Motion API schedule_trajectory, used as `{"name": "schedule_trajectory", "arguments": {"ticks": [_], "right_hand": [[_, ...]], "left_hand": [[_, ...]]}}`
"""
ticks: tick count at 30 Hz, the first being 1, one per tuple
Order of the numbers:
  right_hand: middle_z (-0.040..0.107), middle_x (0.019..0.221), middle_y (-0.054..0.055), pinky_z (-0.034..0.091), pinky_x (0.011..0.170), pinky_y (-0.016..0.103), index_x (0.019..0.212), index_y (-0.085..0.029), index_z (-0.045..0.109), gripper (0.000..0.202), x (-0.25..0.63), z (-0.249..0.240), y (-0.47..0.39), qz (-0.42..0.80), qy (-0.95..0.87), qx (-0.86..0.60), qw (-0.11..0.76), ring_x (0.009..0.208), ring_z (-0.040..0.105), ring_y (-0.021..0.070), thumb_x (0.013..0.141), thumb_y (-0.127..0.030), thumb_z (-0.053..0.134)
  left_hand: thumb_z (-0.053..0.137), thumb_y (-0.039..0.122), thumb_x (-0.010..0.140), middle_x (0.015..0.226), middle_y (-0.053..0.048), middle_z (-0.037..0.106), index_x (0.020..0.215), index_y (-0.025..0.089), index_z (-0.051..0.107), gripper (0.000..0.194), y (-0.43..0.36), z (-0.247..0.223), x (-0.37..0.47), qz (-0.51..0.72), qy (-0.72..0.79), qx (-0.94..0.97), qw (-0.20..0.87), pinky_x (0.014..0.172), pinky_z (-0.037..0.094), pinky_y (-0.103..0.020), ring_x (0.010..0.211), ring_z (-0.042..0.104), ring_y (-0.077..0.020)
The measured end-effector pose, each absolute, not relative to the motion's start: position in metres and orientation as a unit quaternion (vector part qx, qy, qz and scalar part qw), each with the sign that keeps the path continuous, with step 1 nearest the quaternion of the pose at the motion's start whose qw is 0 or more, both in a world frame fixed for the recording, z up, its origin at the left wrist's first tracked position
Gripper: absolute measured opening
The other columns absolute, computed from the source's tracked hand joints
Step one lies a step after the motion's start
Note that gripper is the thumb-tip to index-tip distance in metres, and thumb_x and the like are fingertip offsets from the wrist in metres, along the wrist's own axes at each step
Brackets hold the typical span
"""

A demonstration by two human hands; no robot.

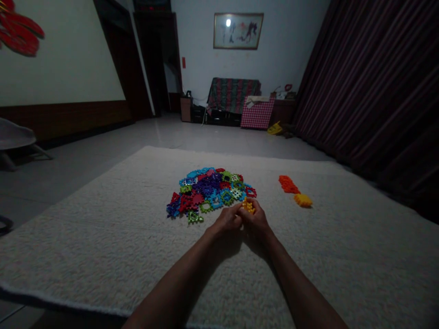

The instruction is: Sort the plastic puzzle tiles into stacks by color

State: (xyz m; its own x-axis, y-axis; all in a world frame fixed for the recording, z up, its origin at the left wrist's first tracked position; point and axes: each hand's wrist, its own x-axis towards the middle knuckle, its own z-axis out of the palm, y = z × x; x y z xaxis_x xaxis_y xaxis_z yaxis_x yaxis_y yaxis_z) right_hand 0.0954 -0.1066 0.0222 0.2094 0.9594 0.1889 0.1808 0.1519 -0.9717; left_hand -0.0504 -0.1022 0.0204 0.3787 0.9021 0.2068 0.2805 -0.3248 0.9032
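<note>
Both hands meet at the front right edge of a pile of colourful toothed plastic pieces (209,187). My right hand (255,217) is closed around yellow pieces (248,205), which stick up between its thumb and fingers. My left hand (230,218) pinches at the left side of the same yellow pieces. How many pieces are held cannot be made out. Off to the right lie a row of orange pieces (288,184) and, touching its near end, a yellow stack (303,200).
Everything lies on a pale textured rug (120,228) over a tiled floor (164,132). A chair (17,137) stands at the far left. Dark curtains (370,82) hang at the right. A covered cabinet (233,96) is against the back wall.
</note>
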Motion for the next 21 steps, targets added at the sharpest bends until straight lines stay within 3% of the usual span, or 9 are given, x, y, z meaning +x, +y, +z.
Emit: {"name": "schedule_trajectory", "arguments": {"ticks": [5, 8, 12, 16, 21], "right_hand": [[0.066, 0.112, 0.014, 0.049, 0.094, 0.049, 0.112, -0.019, 0.06, 0.06, 0.156, 0.016, -0.086, 0.07, -0.561, -0.653, 0.504, 0.103, 0.061, 0.0315, 0.062, -0.051, 0.066], [0.063, 0.12, 0.018, 0.044, 0.098, 0.053, 0.119, -0.018, 0.059, 0.06, 0.18, 0.009, -0.083, -0.055, -0.576, -0.68, 0.45, 0.112, 0.057, 0.0353, 0.07, -0.053, 0.062], [0.064, 0.123, 0.017, 0.04, 0.1, 0.052, 0.121, -0.018, 0.057, 0.047, 0.172, 0.003, -0.086, -0.183, -0.601, -0.629, 0.459, 0.118, 0.055, 0.0339, 0.082, -0.045, 0.057], [0.068, 0.114, 0.012, 0.039, 0.1, 0.047, 0.116, -0.019, 0.06, 0.031, 0.148, 0.005, -0.09, -0.213, -0.671, -0.546, 0.454, 0.113, 0.059, 0.029, 0.088, -0.03, 0.053], [0.071, 0.102, 0.009, 0.042, 0.094, 0.042, 0.102, -0.021, 0.065, 0.02, 0.137, 0.01, -0.094, -0.146, -0.712, -0.528, 0.439, 0.101, 0.063, 0.0257, 0.087, -0.024, 0.051]], "left_hand": [[0.053, 0.007, 0.08, 0.129, -0.01, 0.065, 0.124, 0.021, 0.065, 0.048, -0.07, 0.031, -0.046, 0.304, 0.49, 0.807, 0.13, 0.107, 0.048, -0.039, 0.12, 0.058, -0.0231], [0.057, 0.013, 0.084, 0.147, -0.012, 0.052, 0.135, 0.021, 0.058, 0.052, -0.05, 0.036, -0.042, 0.26, 0.528, 0.805, 0.078, 0.114, 0.04, -0.046, 0.138, 0.045, -0.027], [0.061, 0.03, 0.089, 0.156, -0.014, 0.042, 0.144, 0.021, 0.048, 0.057, -0.036, 0.034, -0.034, 0.21, 0.549, 0.807, 0.055, 0.118, 0.03, -0.055, 0.148, 0.029, -0.033], [0.056, 0.035, 0.093, 0.147, -0.014, 0.05, 0.133, 0.02, 0.056, 0.043, -0.037, 0.027, -0.035, 0.172, 0.544, 0.82, 0.044, 0.114, 0.033, -0.056, 0.14, 0.038, -0.0345], [0.055, 0.027, 0.092, 0.132, -0.012, 0.06, 0.113, 0.019, 0.065, 0.024, -0.054, 0.021, -0.054, 0.209, 0.544, 0.812, 0.026, 0.111, 0.037, -0.05, 0.135, 0.042, -0.0306]]}}
